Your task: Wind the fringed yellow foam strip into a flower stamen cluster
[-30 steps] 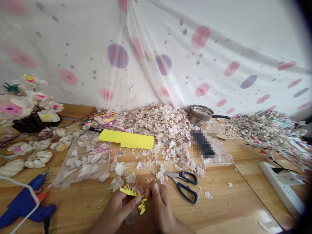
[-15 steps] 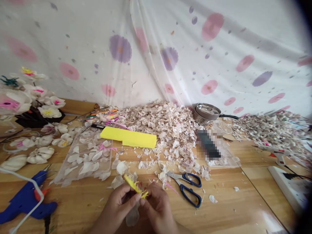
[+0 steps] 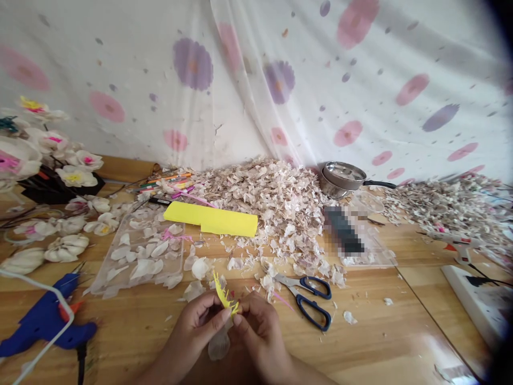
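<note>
Between my two hands is a yellow fringed paper strip [image 3: 224,297], its cut edge standing up in thin points. My left hand [image 3: 204,319] pinches it with thumb and forefinger from the left. From the right, the thumb and fingertips of my right hand [image 3: 258,326] close on its other end. A pale translucent petal [image 3: 219,343] shows below the fingers; whether a hand touches it I cannot tell. Blue-handled scissors [image 3: 306,294] lie to the right of my right hand, blades pointing left. Beyond my hands lies a folded yellow paper sheet [image 3: 212,219].
A large heap of dry petals [image 3: 276,198] lies against the curtain. At left are a blue glue gun [image 3: 48,315], white flowers [image 3: 76,176] and a clear tray [image 3: 108,275] with petals. A steel pan [image 3: 342,179], white glue gun [image 3: 460,245] and power strip [image 3: 473,305] are at right.
The yellow fringed strip has turned more upright between my fingers, its fringe now spread. Both hands remain close together on it. The view has shifted slightly.
</note>
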`<state>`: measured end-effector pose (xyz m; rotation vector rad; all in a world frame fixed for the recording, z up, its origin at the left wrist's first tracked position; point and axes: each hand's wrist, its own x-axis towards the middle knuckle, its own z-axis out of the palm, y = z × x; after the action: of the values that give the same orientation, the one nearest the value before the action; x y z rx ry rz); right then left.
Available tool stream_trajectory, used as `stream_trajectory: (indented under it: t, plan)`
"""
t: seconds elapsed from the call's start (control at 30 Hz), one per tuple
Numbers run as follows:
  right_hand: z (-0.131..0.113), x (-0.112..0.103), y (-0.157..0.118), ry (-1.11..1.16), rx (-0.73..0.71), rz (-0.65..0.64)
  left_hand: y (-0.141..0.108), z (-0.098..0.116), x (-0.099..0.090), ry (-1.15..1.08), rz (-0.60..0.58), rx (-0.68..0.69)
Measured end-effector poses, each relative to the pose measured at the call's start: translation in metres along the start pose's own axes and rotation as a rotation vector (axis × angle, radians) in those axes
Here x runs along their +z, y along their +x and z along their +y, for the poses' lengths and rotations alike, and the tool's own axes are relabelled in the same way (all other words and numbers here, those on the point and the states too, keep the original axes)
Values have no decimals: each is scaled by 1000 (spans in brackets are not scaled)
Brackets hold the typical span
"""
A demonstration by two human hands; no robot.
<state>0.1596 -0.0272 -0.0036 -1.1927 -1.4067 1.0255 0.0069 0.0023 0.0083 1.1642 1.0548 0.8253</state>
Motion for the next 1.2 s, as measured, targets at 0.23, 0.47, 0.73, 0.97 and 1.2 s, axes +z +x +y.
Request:
stream_trajectory:
  t: [0.23, 0.47, 0.73, 0.97, 1.2]
  plan:
    - [0, -1, -2, -8, -30, 2, 2, -6, -1, -60, 8, -74]
    - [-14, -22, 9, -171, -260, -14, 1, -13, -3, -235, -1, -185]
    - [-12, -23, 14, -110, -293, -65, 3, -14, -3, -175, -62, -129]
    - [-9, -17, 10, -153, -228, -62, 3, -9, 0, -165, -77, -120]
    - [-8, -13, 6, -135, -194, -48, 3, -7, -1, -176, -81, -105]
